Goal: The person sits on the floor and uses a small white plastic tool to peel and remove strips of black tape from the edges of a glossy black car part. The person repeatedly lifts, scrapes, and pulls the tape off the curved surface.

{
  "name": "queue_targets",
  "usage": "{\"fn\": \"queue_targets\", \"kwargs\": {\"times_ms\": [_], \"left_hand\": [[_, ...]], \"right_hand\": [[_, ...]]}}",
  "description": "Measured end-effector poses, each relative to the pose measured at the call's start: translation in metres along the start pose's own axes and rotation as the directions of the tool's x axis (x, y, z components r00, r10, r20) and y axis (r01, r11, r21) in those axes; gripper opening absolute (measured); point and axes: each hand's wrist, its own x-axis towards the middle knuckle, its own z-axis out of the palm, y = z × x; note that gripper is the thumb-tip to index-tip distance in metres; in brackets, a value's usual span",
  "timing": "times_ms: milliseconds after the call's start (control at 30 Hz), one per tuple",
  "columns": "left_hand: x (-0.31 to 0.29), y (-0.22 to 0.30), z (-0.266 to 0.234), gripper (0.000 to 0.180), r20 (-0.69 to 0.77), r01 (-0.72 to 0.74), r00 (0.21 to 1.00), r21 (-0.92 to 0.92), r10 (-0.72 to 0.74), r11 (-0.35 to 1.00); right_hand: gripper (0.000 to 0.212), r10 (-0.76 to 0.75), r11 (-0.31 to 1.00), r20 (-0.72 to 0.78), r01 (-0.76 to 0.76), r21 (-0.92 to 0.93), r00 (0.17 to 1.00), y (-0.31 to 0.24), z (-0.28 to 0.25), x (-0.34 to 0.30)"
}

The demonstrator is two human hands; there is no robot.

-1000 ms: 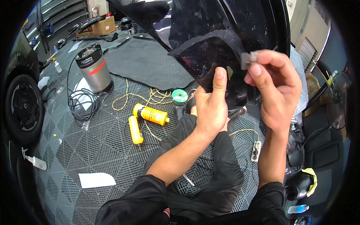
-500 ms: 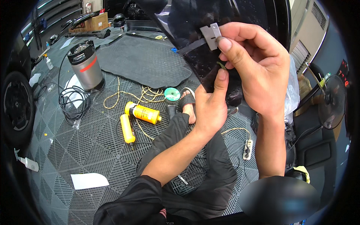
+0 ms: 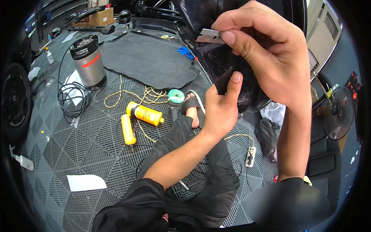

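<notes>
My right hand [image 3: 270, 58] pinches a single-edge razor blade [image 3: 209, 36] between thumb and fingers, its length lying nearly level. The blade is over the upper part of a glossy black panel [image 3: 226, 63], seen almost edge-on; whether it touches the surface I cannot tell. Lower down, my left hand [image 3: 222, 110] grips the panel's near end. Its thumb rests on the face, and the other fingers are hidden behind.
Two yellow bottles [image 3: 145, 113] lie on the grey grid floor [image 3: 58, 154]. A metal canister [image 3: 88, 65] with a coiled black hose stands left of a black mat [image 3: 147, 60]. At right are a fan [image 3: 340, 112], plastic bags [image 3: 268, 135] and a power strip [image 3: 251, 156].
My right hand has moved up and slightly right, turning the razor blade from near upright to nearly level. A thin greenish sliver by my left thumb no longer shows.
</notes>
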Motion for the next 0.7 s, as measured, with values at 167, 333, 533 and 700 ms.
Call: {"fn": "queue_targets", "kwargs": {"times_ms": [167, 333, 533, 700], "left_hand": [[0.002, 0.004, -0.003, 0.048, 0.026, 0.048, 0.999, -0.024, -0.047, 0.999], [0.003, 0.002, -0.002, 0.049, 0.022, 0.037, 0.999, -0.018, -0.037, 0.999], [0.003, 0.002, -0.003, 0.051, 0.021, 0.040, 0.999, 0.005, -0.040, 0.999], [0.003, 0.001, -0.005, 0.053, 0.032, 0.036, 0.999, 0.019, -0.037, 0.999]], "right_hand": [[0.012, 0.054, 0.996, -0.042, -0.051, 0.075, 0.998, 0.000, 0.001, 0.002], [0.012, -0.066, 0.995, -0.062, 0.070, 0.076, 0.996, 0.007, 0.006, 0.005], [0.014, -0.100, 0.995, -0.018, 0.100, 0.022, 0.995, 0.009, 0.005, 0.006], [0.015, -0.165, 0.986, -0.097, 0.160, -0.056, 0.982, 0.010, 0.015, 0.005]]}}
